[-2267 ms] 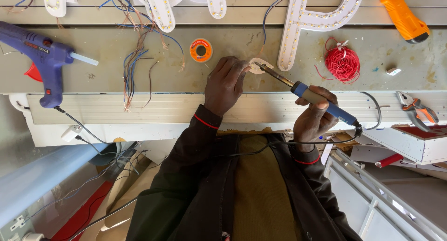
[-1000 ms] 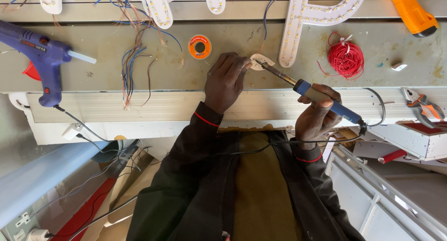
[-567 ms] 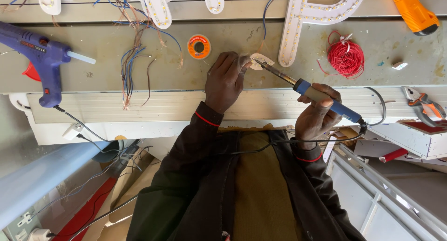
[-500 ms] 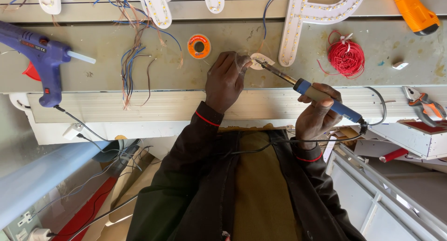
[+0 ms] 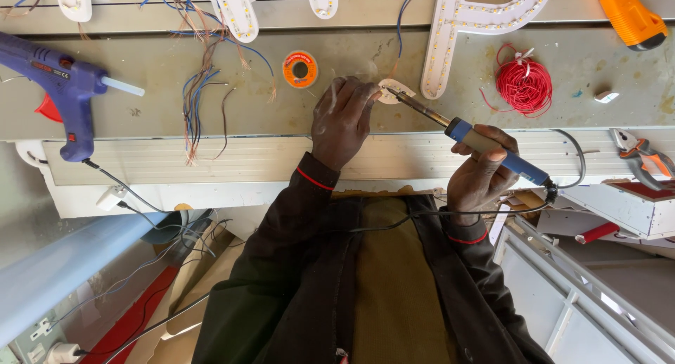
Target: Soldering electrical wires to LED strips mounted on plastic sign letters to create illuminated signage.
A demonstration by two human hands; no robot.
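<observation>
Head view, workbench inventory. Soldering iron: clamped pen-fashion in right hand, tip angled down onto small white LED piece, apparently for fine control at the joint. Left hand: fingers pressed down on the same piece, seemingly to pin it flat on the bench against the tip's push. Orange solder spool: just left of that hand, within reach. Blue glue gun: far left, well apart. Red wire coil and loose wire bundle: either side of the work.
</observation>
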